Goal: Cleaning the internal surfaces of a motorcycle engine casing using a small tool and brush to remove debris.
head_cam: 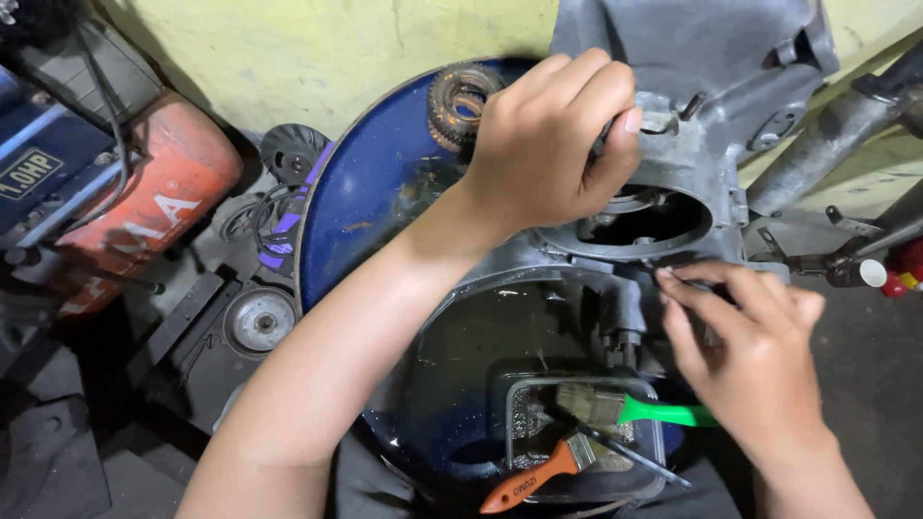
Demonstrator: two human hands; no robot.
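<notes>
the grey engine casing (pixel 673 183) lies across the far right edge of the blue drum lid (pixel 365 183). my left hand (pixel 548 144) is clenched on its rim above the round opening; my right hand (pixel 750 356) pinches at the casing's near edge, what it pinches i cannot tell. best to keep the casing braced and steady. near edge: a clear tray (pixel 586 442) with an orange-handled brush (pixel 534 476) and a green-handled brush (pixel 644 411); a worn gear (pixel 460 101) at the far edge; yellow wall (pixel 317 58) behind.

Orange-handled brush (pixel 538 476) and green-handled brush (pixel 630 408) lay in a clear plastic tray (pixel 656 452) on a blue drum lid (pixel 370 187). Rusty gear (pixel 460 101) sat at the lid's far edge. Orange machine (pixel 144 197) stood at left, grey pulley wheel (pixel 260 320) on the floor nearby.
</notes>
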